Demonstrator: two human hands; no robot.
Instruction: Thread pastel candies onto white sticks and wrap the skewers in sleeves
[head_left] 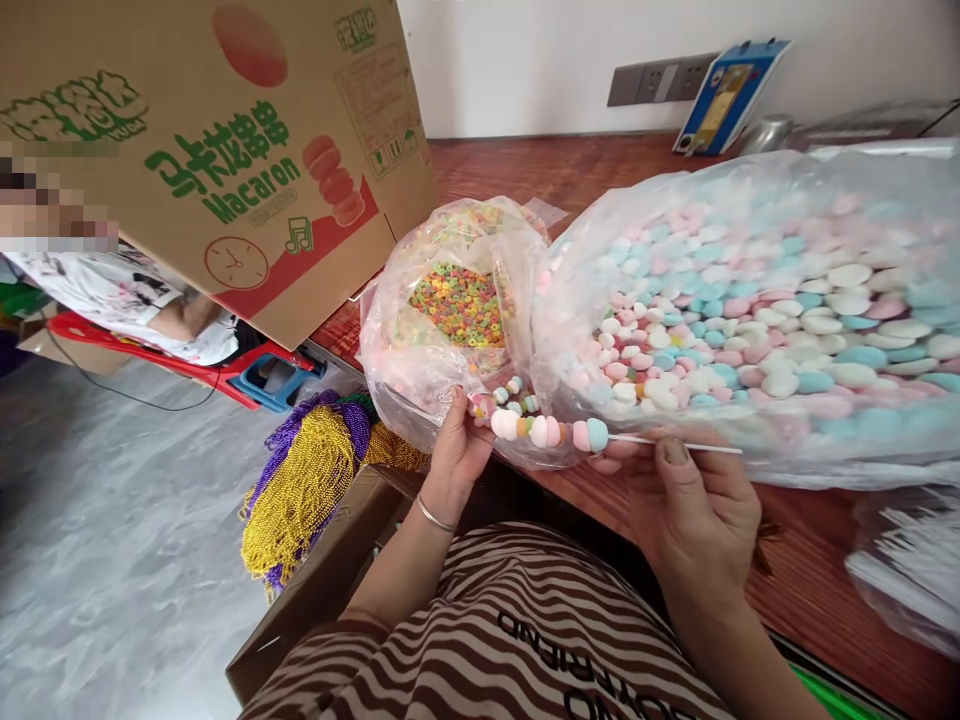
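Between my two hands lies a candy skewer [551, 432], roughly level: pink, white, blue and orange candies threaded on a thin white stick. My left hand [461, 450] is closed round its left end, where small pink and yellow pieces show. My right hand [690, 500] grips the bare right part of the stick, thumb on top, a short tip sticking out beyond. Just behind my left fingers are a few small striped candies [514, 395]. A clear bag of little coloured candy rings [461, 305] stands behind them. To its right lies a large open bag of pastel candies [750, 330].
A tall Macaron carton [247, 190] stands at the left on the red-brown table [510, 165]. White sticks [915, 560] lie bagged at right. Gold and purple bead strands [307, 480] hang over an open box below. Another person [150, 300] sits beyond the carton.
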